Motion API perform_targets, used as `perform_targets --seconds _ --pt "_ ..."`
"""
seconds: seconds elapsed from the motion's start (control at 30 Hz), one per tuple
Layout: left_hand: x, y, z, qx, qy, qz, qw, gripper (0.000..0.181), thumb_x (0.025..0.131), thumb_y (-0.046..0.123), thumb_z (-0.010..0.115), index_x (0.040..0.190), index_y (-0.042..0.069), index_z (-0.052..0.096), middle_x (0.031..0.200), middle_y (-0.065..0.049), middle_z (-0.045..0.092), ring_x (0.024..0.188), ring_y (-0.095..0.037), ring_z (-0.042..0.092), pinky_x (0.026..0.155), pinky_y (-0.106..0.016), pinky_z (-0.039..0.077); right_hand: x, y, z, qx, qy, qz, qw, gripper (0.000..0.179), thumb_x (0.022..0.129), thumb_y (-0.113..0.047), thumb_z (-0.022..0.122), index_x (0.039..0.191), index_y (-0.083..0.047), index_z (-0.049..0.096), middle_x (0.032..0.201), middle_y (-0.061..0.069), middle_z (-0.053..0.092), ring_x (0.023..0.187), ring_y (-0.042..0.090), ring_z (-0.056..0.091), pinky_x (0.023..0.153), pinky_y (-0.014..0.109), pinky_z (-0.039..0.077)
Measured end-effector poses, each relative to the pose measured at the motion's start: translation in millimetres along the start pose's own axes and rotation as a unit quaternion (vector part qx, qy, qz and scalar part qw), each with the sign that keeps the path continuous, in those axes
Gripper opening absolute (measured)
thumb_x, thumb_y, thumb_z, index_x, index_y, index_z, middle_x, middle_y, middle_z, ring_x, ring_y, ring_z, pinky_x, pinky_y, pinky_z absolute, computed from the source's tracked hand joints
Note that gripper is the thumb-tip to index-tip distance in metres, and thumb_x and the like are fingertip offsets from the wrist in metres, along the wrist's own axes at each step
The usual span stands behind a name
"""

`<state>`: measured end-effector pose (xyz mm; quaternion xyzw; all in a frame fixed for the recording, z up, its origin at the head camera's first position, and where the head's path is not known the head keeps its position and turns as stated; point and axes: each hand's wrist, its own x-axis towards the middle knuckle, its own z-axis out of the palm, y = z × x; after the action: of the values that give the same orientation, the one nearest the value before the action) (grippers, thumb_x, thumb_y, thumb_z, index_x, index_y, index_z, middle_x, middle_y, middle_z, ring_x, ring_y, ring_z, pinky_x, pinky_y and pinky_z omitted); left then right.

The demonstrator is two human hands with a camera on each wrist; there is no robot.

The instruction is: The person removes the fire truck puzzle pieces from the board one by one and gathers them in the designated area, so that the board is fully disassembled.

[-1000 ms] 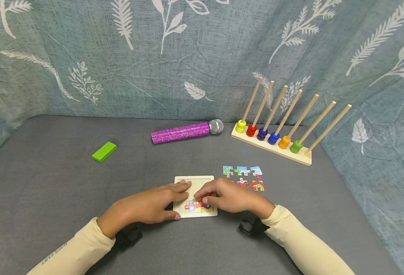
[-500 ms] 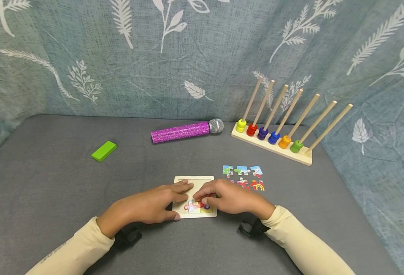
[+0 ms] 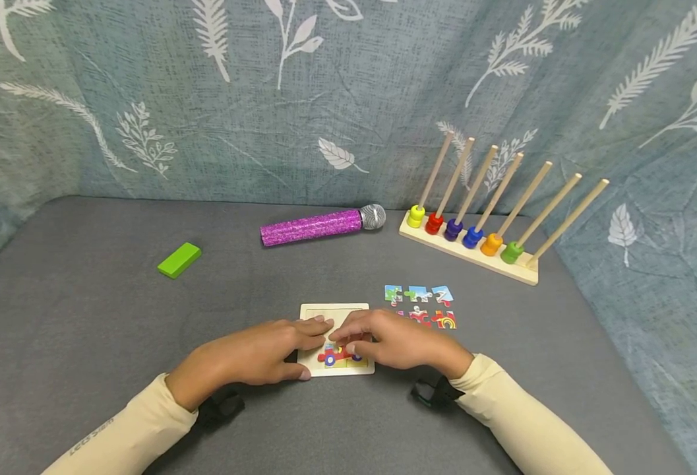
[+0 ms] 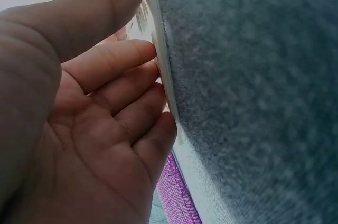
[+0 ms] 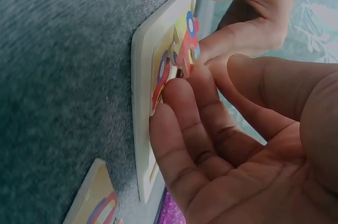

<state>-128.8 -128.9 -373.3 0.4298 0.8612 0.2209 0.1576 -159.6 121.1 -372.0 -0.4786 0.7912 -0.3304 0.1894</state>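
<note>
A shallow wooden puzzle board lies on the grey table. My left hand rests along its left side, fingers extended across the surface and thumb at the lower corner. In the lower part of the board are red vehicle pieces with blue wheels. My right hand reaches in from the right, its curled fingertips on one of them, a puzzle piece. The right wrist view shows this piece tilted, not flush, beside another piece. The thumb's contact with it is partly hidden.
Several loose puzzle pieces lie in two rows right of the board, partly behind my right hand. Farther back are a glittery purple microphone, a peg stacker with coloured beads and a green block. A patterned curtain hangs behind.
My right fingertips have shifted slightly left over the board. The puzzle piece under them has changed tilt, so its glare is gone and its red picture shows clearly. My left hand stays nearly still.
</note>
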Motion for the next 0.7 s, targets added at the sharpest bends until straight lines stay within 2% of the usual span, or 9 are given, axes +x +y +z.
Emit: perform_targets --seconds 0.17,0.3,0.53,0.7 --pt "-0.4 2.1 -1.0 -0.004 -0.009 -0.009 0.9999 0.054 0.091 0.016 0.07 0.14 0.001 0.051 0.15 -0.014 0.039 0.138 -0.03 0.036 0.106 -0.051 0.035 3.2 -1.1 -0.1 0.0 0.001 -0.002 1.0 0.025 0.093 -0.001 0.062 0.117 -0.002 0.07 0.102 0.002 0.064 0.085 0.004 0.056 0.079 0.021 0.049" --pt "0.0 1.9 -0.6 -0.007 -0.012 -0.008 0.9999 0.055 0.092 0.016 0.069 0.141 0.001 0.05 0.151 -0.014 0.038 0.139 -0.031 0.035 0.106 -0.051 0.035 3.9 -2.2 -0.4 0.021 0.0 -0.003 0.9998 0.022 0.092 0.001 0.063 0.112 -0.002 0.072 0.096 0.002 0.063 0.081 0.002 0.055 0.075 0.021 0.049" --pt "0.1 1.3 0.6 -0.012 -0.012 -0.006 0.9998 0.054 0.092 0.016 0.069 0.141 0.001 0.05 0.151 -0.014 0.038 0.139 -0.03 0.034 0.107 -0.051 0.034 5.7 -3.1 2.3 0.023 -0.002 0.001 0.9997 0.022 0.089 0.001 0.065 0.108 -0.005 0.073 0.093 0.0 0.061 0.081 0.0 0.055 0.073 0.02 0.05" --pt "-1.7 1.7 -0.2 -0.017 -0.009 -0.003 0.9998 0.054 0.091 0.016 0.069 0.14 0.0 0.051 0.151 -0.015 0.038 0.139 -0.031 0.034 0.107 -0.051 0.034 6.2 -2.9 4.5 0.055 -0.009 0.016 0.9983 0.023 0.09 0.004 0.063 0.108 -0.006 0.072 0.09 -0.005 0.063 0.08 0.0 0.055 0.071 0.02 0.049"
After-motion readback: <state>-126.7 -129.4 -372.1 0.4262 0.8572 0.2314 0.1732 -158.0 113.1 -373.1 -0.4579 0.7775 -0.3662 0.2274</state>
